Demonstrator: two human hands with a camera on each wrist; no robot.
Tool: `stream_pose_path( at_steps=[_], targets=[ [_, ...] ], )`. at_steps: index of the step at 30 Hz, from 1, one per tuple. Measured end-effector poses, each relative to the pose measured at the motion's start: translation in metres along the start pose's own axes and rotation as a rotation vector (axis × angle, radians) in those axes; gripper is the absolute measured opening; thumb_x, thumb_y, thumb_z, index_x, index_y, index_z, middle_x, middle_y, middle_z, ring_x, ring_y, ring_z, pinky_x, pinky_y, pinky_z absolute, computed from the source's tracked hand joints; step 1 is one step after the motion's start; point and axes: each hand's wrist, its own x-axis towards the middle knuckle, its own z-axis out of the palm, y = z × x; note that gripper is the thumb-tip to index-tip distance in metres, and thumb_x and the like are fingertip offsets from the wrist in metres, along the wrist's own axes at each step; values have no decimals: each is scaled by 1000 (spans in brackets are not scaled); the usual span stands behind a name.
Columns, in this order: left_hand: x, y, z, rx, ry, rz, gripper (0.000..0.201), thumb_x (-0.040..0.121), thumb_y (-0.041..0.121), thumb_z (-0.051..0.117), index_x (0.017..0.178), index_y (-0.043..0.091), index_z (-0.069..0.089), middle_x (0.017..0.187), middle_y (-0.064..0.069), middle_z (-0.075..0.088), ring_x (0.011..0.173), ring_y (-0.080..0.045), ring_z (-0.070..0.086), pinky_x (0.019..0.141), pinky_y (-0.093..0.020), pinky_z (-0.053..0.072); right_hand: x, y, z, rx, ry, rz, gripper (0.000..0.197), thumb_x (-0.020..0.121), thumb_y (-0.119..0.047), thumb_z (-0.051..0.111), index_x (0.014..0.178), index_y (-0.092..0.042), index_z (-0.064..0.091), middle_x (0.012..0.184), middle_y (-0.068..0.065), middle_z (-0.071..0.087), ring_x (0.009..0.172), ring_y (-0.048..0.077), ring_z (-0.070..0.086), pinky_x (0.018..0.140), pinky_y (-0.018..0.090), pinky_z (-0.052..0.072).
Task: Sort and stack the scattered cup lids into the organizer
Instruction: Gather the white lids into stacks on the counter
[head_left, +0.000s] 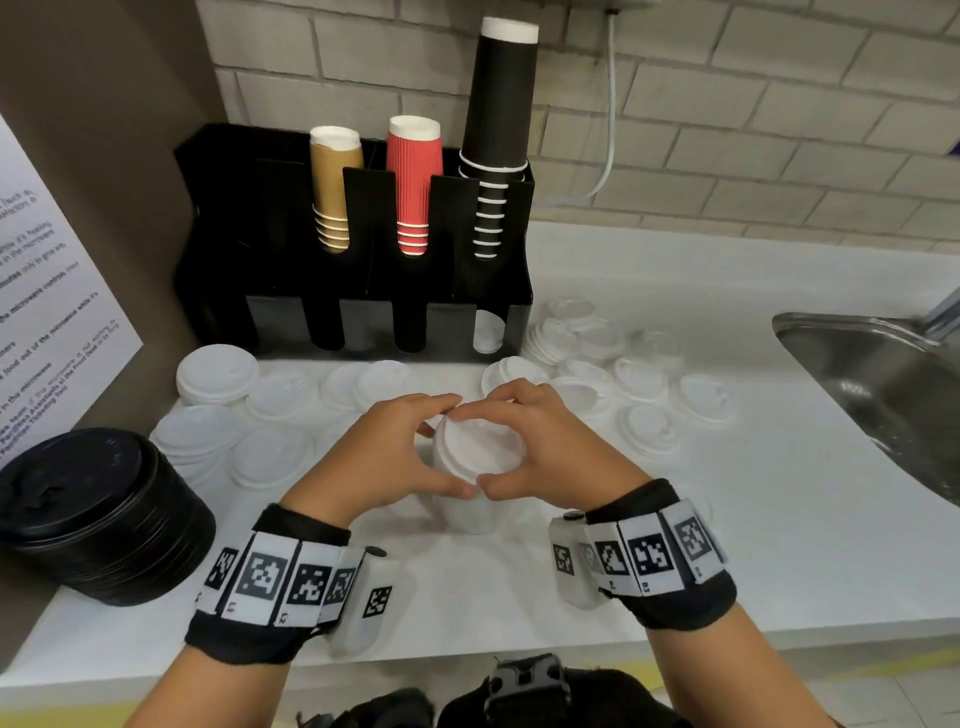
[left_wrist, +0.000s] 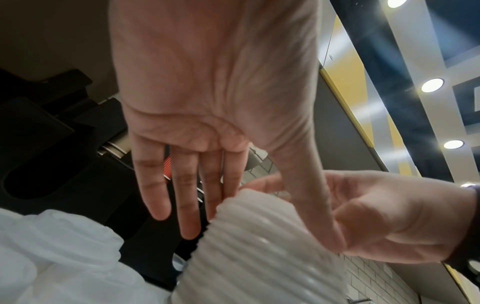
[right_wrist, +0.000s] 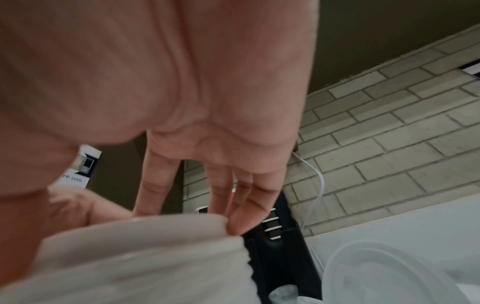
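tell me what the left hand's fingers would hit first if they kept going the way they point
Probably the right hand: the left hand fingers point across the far rim of the white lid stack and nearly meet its fingertips. Beyond lie loose lids; depth is unclear.

The white lids (head_left: 644, 431) look like thin, slightly glossy plastic, the held stack (left_wrist: 259, 257) ribbed at its edge. The organizer (head_left: 291, 280) is matt black plastic; its cups (head_left: 415, 171) are ridged paper. The counter (head_left: 779, 519) is smooth white; the sink (head_left: 883, 374), right, brushed metal.
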Motion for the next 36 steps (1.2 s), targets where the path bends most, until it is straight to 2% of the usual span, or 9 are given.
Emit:
stream_pose_path(
  at_steps=[6, 10, 12, 15, 21, 23, 27, 30, 36],
  targets=[
    [3, 1, -1, -47, -39, 2, 87, 61, 31, 90, 139, 31, 52, 134, 18, 58, 110, 8, 53, 81, -4, 38, 3, 2, -1, -36, -54, -40, 64, 72, -33, 79, 130, -40, 52, 131, -2, 42, 114, 15, 32, 96, 24, 32],
    [4, 2, -4, -7, -51, -32, 87, 61, 36, 90, 139, 36, 52, 133, 19, 58, 118, -2, 54, 98, -25, 44, 8, 32, -24, 191, 102, -29, 41, 79, -24, 77, 118, -25, 63, 116, -9, 57, 107, 9, 52, 88, 19, 46],
    [4, 3, -5, 21, -63, -50, 86, 61, 39, 89, 138, 37, 52, 134, 20, 57, 119, -6, 54, 104, -37, 44, 21, 58, -39, -17, 209, 119, 39, 83, -19, 71, 121, -21, 62, 121, 1, 57, 114, 19, 51, 98, 32, 42],
    [4, 4, -5, 29, -69, -59, 84, 60, 41, 89, 136, 39, 54, 132, 22, 58, 116, -6, 55, 103, -40, 45, 35, 84, -45, -348, 51, 338, 49, 85, -23, 66, 132, -25, 52, 134, 5, 50, 123, 28, 41, 101, 42, 38],
    [3, 5, -6, 18, -69, -62, 80, 60, 40, 90, 133, 41, 56, 130, 26, 58, 114, -6, 56, 102, -39, 46, 34, 94, -42, -626, -17, 298, 31, 84, -10, 57, 113, -21, 56, 112, 3, 57, 103, 23, 53, 73, 30, 38],
    [3, 4, -7, 18, -70, -60, 79, 60, 41, 90, 132, 43, 57, 129, 26, 58, 114, -6, 56, 102, -39, 46, 25, 98, -41, -701, -108, 306, 32, 81, -13, 65, 109, -22, 54, 110, 1, 56, 101, 21, 52, 71, 29, 36],
    [3, 5, -6, 26, -74, -59, 78, 60, 42, 90, 130, 45, 57, 127, 26, 59, 113, -6, 56, 101, -41, 46, 8, 103, -59, -535, -333, 441, 65, 62, -37, 86, 114, -29, 48, 106, -4, 45, 105, 17, 42, 85, 33, 42],
    [4, 6, -7, 30, -69, -61, 77, 58, 41, 91, 128, 47, 58, 126, 26, 60, 112, -5, 57, 101, -41, 46, 11, 112, -78, -420, -218, 470, 57, 68, -35, 83, 115, -26, 52, 110, -2, 47, 105, 18, 44, 92, 36, 44],
    [6, 9, -9, 64, -85, -59, 71, 57, 42, 91, 121, 50, 61, 120, 23, 63, 110, -6, 57, 99, -43, 47, 39, 135, -76, -231, -35, 586, 41, 89, -20, 64, 128, -14, 54, 131, 9, 55, 117, 24, 52, 89, 24, 37]
  ],
)
